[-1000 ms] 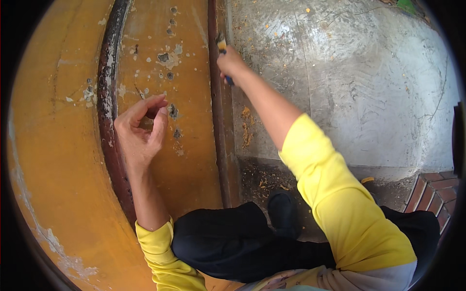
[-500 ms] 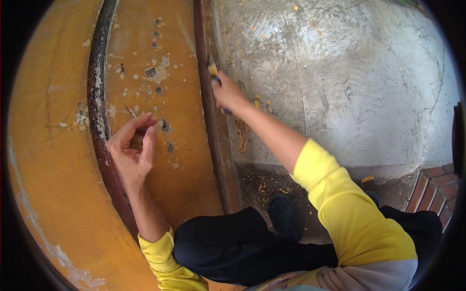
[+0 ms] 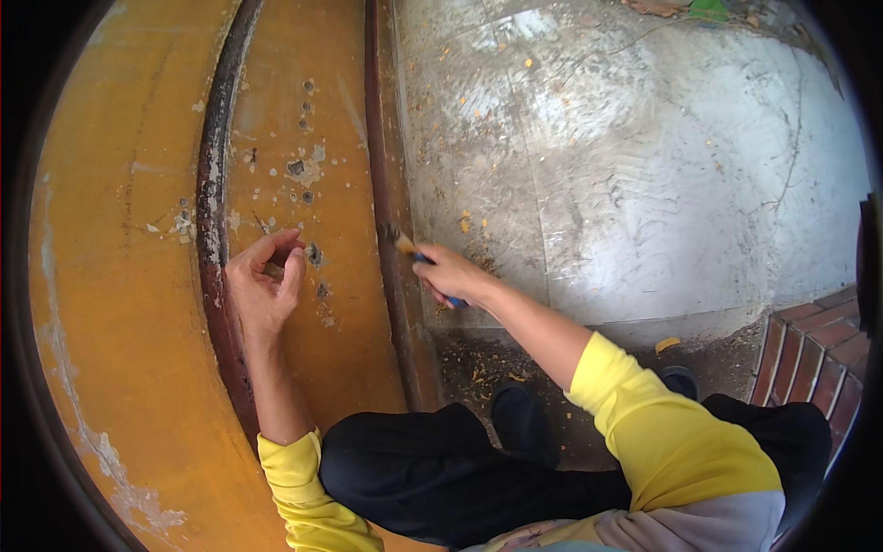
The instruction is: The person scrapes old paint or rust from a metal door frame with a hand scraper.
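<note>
My right hand (image 3: 452,278) is closed round the blue handle of a paintbrush (image 3: 404,244). The brush's dark-tipped, pale bristles meet the dark brown strip (image 3: 387,189) along the edge of the yellow-ochre surface. Over that ochre surface (image 3: 354,304), my left hand (image 3: 267,287) is loosely curled, thumb and fingers bent toward each other with a gap between, and I see nothing held in it. Its wrist lies beside the dark, chipped moulding (image 3: 212,184). Holes and patches of flaked paint (image 3: 299,168) mark the ochre panel just beyond the left hand.
To the right spreads a grey, scuffed slab (image 3: 644,184) with scattered yellow flakes. Brick-edged steps (image 3: 814,354) stand at the lower right. My dark shoe (image 3: 524,419) rests on dirty ground (image 3: 589,386), below my black-trousered knee (image 3: 395,460). A green leaf (image 3: 708,9) lies at the far edge.
The brush and my right hand have come nearer to me along the brown strip. My left hand keeps nearly the same curled pose. The view has shifted slightly.
</note>
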A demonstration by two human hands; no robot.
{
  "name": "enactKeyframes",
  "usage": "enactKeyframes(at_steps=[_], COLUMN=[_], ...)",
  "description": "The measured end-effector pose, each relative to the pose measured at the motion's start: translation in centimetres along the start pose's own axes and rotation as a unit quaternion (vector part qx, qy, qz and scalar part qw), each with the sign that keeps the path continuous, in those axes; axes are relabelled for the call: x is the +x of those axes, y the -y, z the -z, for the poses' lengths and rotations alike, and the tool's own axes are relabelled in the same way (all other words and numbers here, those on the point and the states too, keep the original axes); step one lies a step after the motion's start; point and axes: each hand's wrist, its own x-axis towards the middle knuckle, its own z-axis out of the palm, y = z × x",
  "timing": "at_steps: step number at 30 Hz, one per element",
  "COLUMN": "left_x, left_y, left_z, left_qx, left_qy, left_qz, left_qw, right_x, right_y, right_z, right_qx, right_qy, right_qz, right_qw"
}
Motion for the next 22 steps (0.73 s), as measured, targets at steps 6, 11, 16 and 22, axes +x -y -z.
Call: enactKeyframes(at_steps=[6, 11, 16, 22], left_x=[0.3, -0.1, -0.2, -0.7], left_y=[-0.3, 0.1, -0.5, -0.1], left_z=[0.0, 0.2, 0.1, 0.6], left_qx=[0.003, -0.015, -0.029, 0.0], left_qy=[0.039, 0.035, 0.033, 0.055], left_qz=[0.026, 0.007, 0.01, 0.001], left_qw=[0.999, 0.999, 0.999, 0.998], right_x=[-2.6, -2.4, -4.3, -6.0], right_y=[-0.3, 0.2, 0.6, -0.6], right_z=[1.2, 1.2, -0.5, -2.6], right_qx=[0.06, -0.098, -0.117, -0.243], right_qy=[-0.097, -0.172, -0.264, -0.289], right_qz=[0.0, 0.071, 0.189, 0.191], right_qw=[0.993, 0.978, 0.939, 0.906])
